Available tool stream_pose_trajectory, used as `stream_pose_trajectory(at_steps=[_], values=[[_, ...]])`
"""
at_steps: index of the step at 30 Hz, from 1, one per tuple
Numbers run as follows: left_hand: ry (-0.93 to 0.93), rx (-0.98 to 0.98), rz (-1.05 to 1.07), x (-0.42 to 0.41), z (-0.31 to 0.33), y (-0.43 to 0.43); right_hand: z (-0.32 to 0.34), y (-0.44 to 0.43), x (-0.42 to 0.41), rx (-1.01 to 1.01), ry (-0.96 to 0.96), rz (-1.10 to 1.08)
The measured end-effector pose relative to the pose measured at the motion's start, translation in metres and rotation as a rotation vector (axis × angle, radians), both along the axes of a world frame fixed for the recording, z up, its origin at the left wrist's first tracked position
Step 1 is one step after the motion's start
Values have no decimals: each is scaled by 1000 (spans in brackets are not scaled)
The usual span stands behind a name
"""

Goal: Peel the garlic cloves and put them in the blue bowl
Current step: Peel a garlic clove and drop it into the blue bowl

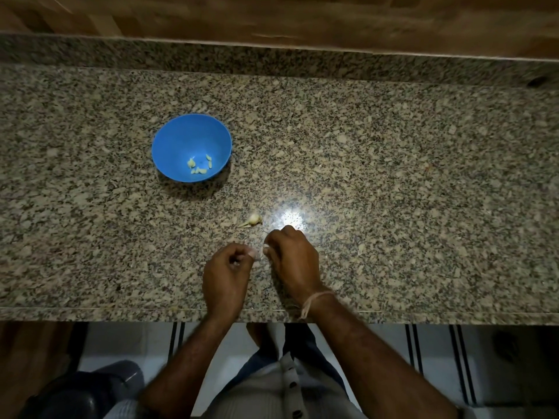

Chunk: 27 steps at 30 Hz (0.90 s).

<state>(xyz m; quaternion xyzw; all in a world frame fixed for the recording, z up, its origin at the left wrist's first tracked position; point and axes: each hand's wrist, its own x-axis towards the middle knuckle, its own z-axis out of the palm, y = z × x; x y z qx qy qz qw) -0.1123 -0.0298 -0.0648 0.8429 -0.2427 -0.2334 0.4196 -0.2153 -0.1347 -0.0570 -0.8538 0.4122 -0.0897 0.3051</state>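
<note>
The left hand (227,273) and right hand (293,261) pinch a clove (256,254) between curled fingertips — the blue bowl (187,134) lies beyond-left, nearer the left.

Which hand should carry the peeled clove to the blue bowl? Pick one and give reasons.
Left, probably: the left hand lies on the same side as the blue bowl, while the right hand would have to reach across it. Both pinch the garlic clove.
</note>
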Motion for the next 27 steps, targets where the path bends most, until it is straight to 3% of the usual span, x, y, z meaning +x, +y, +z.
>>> stream_pose_trajectory(at_steps=[4, 6, 11, 16, 22, 24, 27], values=[[-35, 22, -74, -1, -4, 3, -1, 1, 0, -88, 75, 64], [14, -13, -78, -4, -2, -1, -1, 4, -8, -103, 25, 39], [371, -110, -58, -9, 6, -16, 7, 8, -28, 506, -486, -231], [494, -175, -69, -11, 10, -14, 11, 8, -36, 746, -602, -380], [477, -163, -77, -13, 23, -18, 16, 8, -36, 985, -683, -465], [399, -128, -106, -12, 26, -20, 16, 7, -36, 935, -638, -459], [485, -71, -65, -13, 27, -22, 14, 6, -36, 575, -527, -313]])
